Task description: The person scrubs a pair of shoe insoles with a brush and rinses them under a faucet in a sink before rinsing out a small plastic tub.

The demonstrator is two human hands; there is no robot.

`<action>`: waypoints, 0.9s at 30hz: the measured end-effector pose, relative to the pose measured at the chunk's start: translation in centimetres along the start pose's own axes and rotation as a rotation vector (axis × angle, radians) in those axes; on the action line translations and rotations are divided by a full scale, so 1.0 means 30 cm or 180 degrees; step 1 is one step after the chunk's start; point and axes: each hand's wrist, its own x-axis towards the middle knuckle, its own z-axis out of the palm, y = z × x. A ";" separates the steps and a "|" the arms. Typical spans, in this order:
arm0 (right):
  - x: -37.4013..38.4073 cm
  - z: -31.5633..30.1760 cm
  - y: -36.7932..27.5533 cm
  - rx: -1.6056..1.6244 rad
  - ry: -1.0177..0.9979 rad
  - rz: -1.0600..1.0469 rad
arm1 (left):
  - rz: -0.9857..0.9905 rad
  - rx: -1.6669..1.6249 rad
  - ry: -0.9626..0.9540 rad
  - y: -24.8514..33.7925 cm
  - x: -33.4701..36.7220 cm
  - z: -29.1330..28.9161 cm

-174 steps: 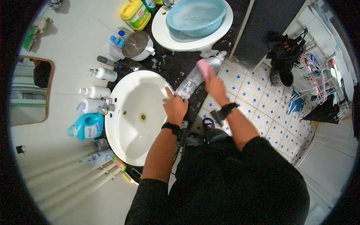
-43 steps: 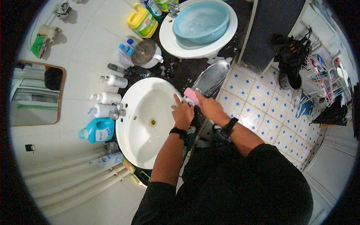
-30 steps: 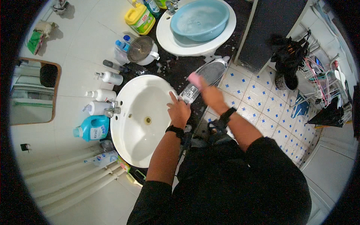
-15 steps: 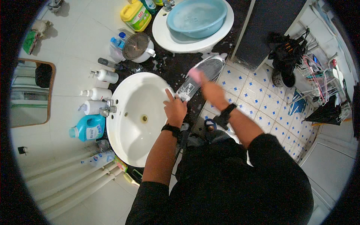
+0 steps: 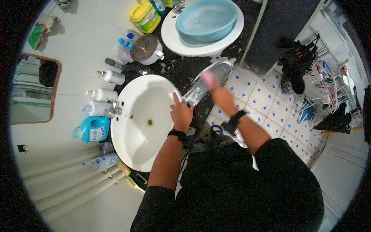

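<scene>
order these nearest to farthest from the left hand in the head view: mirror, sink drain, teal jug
Measured from the left hand:
1. Sink drain: just to its left, down in the bowl
2. Teal jug: farther left, beyond the sink's rim
3. Mirror: far left, on the wall

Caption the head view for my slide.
Left hand on a foamy elongated item; right hand holds a pink scrubber over it.

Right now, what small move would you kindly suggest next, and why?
Probably slide the pink scrubber toward the far end of the grey sole-shaped item, where white suds line the edge: the right hand has the scrubber over its middle, and the left hand seems to steady the near end.
</scene>
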 end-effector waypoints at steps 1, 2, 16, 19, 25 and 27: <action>-0.057 0.061 -0.061 -0.0124 -0.0296 -0.0147 | -0.0029 -0.0014 -0.0098 0.008 0.000 -0.016; -0.111 0.052 -0.143 0.0082 -0.0522 -0.0349 | -0.0042 -0.0031 -0.0107 -0.016 0.000 -0.014; -0.040 -0.019 -0.020 0.0042 -0.0198 0.0053 | 0.0077 0.0288 0.0083 -0.009 0.007 0.004; -0.161 0.008 -0.175 0.0143 -0.0721 -0.0364 | 0.0124 0.0099 -0.0095 -0.023 0.014 0.007; 0.098 -0.178 0.183 -0.0458 0.0385 -0.0095 | 0.0168 0.0031 0.0045 -0.019 0.010 0.001; 0.116 -0.200 0.187 -0.0480 0.0529 -0.0019 | 0.0377 0.0134 0.0415 -0.027 0.003 0.019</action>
